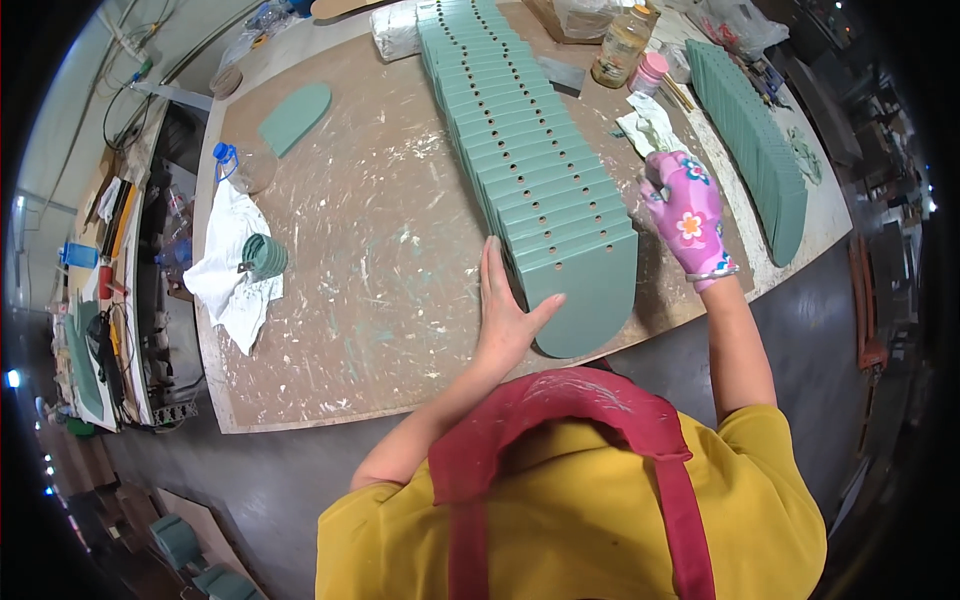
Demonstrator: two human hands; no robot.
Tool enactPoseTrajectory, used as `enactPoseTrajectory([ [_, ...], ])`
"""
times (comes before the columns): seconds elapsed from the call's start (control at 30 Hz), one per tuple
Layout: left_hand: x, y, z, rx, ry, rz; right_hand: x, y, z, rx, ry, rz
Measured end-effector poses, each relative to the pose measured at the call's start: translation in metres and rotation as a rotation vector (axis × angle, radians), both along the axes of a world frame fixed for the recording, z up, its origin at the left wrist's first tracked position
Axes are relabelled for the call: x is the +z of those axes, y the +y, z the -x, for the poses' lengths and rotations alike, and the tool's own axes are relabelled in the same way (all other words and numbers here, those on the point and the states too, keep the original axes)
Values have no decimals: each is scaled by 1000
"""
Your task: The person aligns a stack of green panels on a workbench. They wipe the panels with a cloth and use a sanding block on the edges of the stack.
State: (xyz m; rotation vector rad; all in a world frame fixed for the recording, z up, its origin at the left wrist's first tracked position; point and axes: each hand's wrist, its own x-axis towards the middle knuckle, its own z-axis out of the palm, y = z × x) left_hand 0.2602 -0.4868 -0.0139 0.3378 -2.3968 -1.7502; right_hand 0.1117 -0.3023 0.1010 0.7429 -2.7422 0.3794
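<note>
A long row of overlapping green rounded-end boards (pixel 545 190), with two lines of small holes, runs away from me across the table. My bare left hand (pixel 508 315) lies against its near left edge, fingers stretched along the side and thumb on the face of the nearest board. To the right of the row is my right hand (pixel 690 215) in a pink flowered glove, raised with its fingers curled in. Whatever those fingers hold, if anything, is hidden. Just beyond the glove lies a crumpled white cloth (pixel 648 122) with green smears.
Another overlapping green row (pixel 755 150) lies along the right table edge. A glass jar (pixel 622 48) and a pink-lidded pot (pixel 650 72) stand at the back right. On the left are a single green board (pixel 297 115), a blue-capped bottle (pixel 245 166), a green coil (pixel 264 256) and a white rag (pixel 232 290).
</note>
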Motion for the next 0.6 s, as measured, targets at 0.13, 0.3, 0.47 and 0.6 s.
enactPoseTrajectory([
  [0.13,2,-8,10,-60,12,-250,-7,-61,-18,405,-78,393],
  [0.3,-4,-8,16,-70,21,-291,-13,-79,-20,344,27,62],
  [0.47,2,-9,15,-69,70,-32,9,-24,20,13,-78,24],
  [0.6,2,-6,22,-98,110,-73,-11,-96,-22,471,-8,173],
])
